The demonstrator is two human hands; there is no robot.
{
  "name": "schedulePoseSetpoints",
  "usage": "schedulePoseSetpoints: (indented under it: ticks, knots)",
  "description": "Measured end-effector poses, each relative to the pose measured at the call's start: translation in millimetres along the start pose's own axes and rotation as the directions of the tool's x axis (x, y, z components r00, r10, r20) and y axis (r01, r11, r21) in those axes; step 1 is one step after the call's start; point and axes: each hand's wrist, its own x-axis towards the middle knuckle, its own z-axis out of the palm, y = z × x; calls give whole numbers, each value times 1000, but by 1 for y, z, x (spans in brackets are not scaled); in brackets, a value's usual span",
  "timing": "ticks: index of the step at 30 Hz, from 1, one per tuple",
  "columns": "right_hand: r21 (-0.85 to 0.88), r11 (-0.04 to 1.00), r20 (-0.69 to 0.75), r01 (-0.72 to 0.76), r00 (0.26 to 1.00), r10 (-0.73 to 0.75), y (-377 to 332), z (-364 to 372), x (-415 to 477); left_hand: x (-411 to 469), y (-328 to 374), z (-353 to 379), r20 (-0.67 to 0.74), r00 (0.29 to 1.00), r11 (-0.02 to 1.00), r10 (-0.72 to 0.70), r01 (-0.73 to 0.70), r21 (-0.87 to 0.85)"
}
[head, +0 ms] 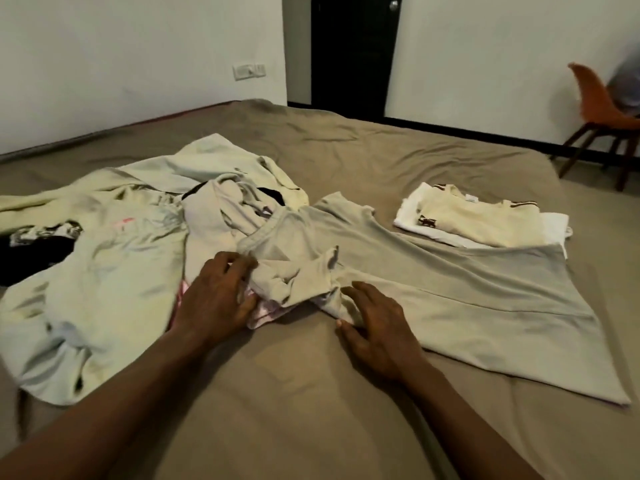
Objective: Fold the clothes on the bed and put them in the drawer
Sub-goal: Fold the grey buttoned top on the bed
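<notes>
cloth of the pale grey-beige cotton t-shirt [450,282] lies spread on the brown-sheeted bed [294,393], sleeve bunched. left hand [218,299] fingers curl round that bunch; right hand [377,330] fingers rest flat and uncurled, likely pinning it for smoothing. 2 folded cream and white garments [485,220] wait beside it.

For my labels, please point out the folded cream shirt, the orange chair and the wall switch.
folded cream shirt [481,221], head view, middle of its top
orange chair [593,98], head view, backrest shell
wall switch [248,71], head view, plate centre
</notes>
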Motion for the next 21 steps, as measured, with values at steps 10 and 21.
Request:
schedulePoseSetpoints:
  ticks: [10, 21]
  knots:
    - [202, 979, -344, -35, 933, 105, -42, 43, 81, 66, -21, 0, -147, 977, 835, -158, 53, -548]
    - [647, 730, -73, -219, 936, 345, -31, 10, 173, 77, -27, 16, 89, 889, 802, -449, 445, -398]
